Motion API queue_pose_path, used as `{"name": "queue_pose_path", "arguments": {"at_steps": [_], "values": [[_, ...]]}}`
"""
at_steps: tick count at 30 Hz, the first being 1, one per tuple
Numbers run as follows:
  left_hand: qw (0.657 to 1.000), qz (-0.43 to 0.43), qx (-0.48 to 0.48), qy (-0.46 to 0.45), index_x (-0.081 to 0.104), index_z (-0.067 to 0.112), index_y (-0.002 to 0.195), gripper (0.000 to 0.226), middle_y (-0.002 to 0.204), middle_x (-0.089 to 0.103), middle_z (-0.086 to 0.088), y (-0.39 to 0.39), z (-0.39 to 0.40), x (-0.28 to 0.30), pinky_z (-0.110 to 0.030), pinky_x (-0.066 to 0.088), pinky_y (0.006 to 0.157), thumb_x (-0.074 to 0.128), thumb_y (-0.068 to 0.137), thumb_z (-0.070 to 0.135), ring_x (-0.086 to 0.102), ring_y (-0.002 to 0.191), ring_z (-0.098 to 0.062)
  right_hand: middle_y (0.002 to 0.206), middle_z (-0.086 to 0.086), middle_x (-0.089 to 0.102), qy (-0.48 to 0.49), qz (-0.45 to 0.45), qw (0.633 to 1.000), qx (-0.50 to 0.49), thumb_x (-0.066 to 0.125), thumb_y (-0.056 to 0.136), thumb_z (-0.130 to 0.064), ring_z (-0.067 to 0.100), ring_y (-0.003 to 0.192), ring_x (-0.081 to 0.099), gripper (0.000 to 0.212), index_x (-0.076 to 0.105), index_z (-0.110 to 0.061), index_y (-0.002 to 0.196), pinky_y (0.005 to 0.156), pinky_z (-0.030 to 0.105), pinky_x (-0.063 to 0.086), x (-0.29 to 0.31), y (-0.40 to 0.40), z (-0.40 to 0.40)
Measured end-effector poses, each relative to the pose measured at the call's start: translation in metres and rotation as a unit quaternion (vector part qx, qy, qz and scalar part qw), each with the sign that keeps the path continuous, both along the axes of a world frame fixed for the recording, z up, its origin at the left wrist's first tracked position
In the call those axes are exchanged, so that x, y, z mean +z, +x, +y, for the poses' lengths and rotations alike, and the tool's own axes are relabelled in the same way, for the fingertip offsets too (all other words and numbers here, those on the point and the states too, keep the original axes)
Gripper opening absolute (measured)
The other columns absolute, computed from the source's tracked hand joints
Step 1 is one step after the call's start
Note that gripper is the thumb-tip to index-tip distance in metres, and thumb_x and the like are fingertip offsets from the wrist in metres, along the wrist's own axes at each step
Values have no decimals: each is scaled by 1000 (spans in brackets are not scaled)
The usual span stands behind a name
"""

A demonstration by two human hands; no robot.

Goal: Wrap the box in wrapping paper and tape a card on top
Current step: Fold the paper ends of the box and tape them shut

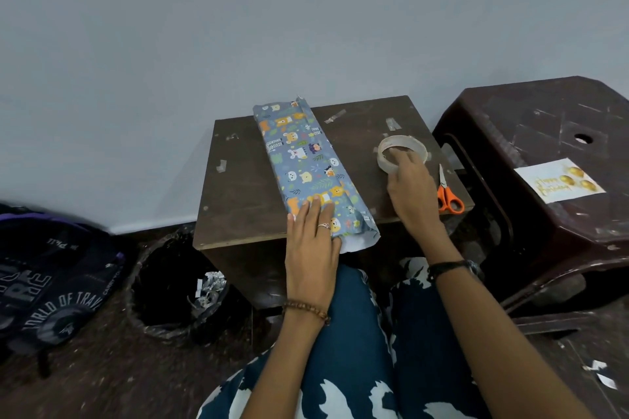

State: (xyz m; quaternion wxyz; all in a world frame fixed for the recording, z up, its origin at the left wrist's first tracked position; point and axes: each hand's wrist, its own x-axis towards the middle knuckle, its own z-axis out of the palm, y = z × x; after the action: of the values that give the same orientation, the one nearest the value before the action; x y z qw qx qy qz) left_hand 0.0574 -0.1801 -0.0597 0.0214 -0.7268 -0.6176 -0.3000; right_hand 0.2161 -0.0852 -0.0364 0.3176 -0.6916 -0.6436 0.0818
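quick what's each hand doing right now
Left hand: open, fingers flat, pressing on the wrapped box.
Right hand: fingers curled on the tape roll, gripping it.

We see the left hand (311,241) lying flat, palm down, its fingers (315,206) straight and close together (a ring on one, a bead bracelet at the wrist). The right hand (410,185) reaches forward with fingers curled downward, a dark band round its wrist.
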Motion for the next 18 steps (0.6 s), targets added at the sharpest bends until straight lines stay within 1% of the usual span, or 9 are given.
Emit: {"name": "queue_pose_path", "arguments": {"at_steps": [1, 3, 5, 7, 9, 11, 13, 16, 18], "values": [[1000, -2, -3, -2, 59, 6, 119, 48, 124, 60, -15, 0, 0, -1, -60, 29, 96, 62, 71, 13, 56, 117, -34, 124, 13, 55, 29, 41, 999, 17, 43, 89, 3, 33, 103, 56, 37, 54, -5, 124, 80, 38, 45, -1, 0, -9], [1000, -13, -9, -13, 58, 4, 120, 43, 127, 57, -16, -2, -2, -1, -61, 23, 98, 55, 78, 11, 53, 120, -35, 116, 7, 62, 39, 149, 986, 66, 47, 89, 4, 21, 103, 59, 34, 60, -6, 118, 84, 25, 46, -2, 1, -30], [999, -24, -13, -24, 57, 4, 122, 43, 129, 55, -16, -4, -2, -1, -60, 19, 99, 44, 81, 7, 50, 122, -36, 107, 3, 65, -11, 237, 961, 141, 44, 86, 11, 14, 100, 61, 38, 63, -7, 114, 83, 15, 48, -1, 0, -49], [998, -48, -19, -32, 55, 2, 125, 49, 133, 52, -18, -3, -3, -3, -60, 16, 101, 45, 78, -6, 46, 126, -37, 108, -1, 63, -55, 275, 937, 207, 40, 81, 16, 13, 103, 61, 49, 61, -10, 116, 88, 17, 49, -3, -1, -64], [995, -89, -12, -33, 49, 2, 130, 55, 140, 44, -18, -2, -7, -2, -55, 18, 107, 43, 78, -14, 37, 133, -34, 120, -2, 54, -73, 254, 932, 250, 43, 77, 8, 10, 111, 55, 55, 53, -16, 125, 90, 21, 48, -6, -1, -73], [987, -154, 21, -40, 40, 3, 137, 57, 150, 28, -15, 0, -14, 1, -36, 22, 113, 45, 83, -13, 22, 141, -28, 128, -8, 39, -68, 173, 948, 258, 50, 77, -5, 8, 110, 50, 58, 43, -22, 132, 85, 29, 50, -10, -4, -78], [970, -225, 62, -64, 30, 8, 143, 62, 154, 16, -10, 0, -20, 5, -16, 22, 105, 48, 85, -7, 16, 143, -23, 127, -9, 33, -54, 117, 964, 233, 63, 81, -14, 10, 106, 50, 57, 39, -23, 131, 76, 33, 51, -12, -10, -80], [943, -308, 68, -107, 25, 14, 145, 66, 152, 24, -5, -5, -22, 6, -1, 26, 87, 45, 86, -6, 34, 134, -19, 119, -6, 38, -18, 107, 974, 199, 66, 84, -20, 16, 97, 55, 45, 44, -20, 124, 73, 38, 51, -12, -19, -80], [932, -344, 58, -99, 25, 18, 145, 60, 150, 31, -2, -7, -22, 5, 0, 28, 88, 46, 92, 1, 40, 129, -17, 117, -4, 43, -10, 114, 976, 188, 61, 86, -14, 21, 96, 58, 37, 47, -19, 120, 75, 44, 51, -12, -20, -79]]}}
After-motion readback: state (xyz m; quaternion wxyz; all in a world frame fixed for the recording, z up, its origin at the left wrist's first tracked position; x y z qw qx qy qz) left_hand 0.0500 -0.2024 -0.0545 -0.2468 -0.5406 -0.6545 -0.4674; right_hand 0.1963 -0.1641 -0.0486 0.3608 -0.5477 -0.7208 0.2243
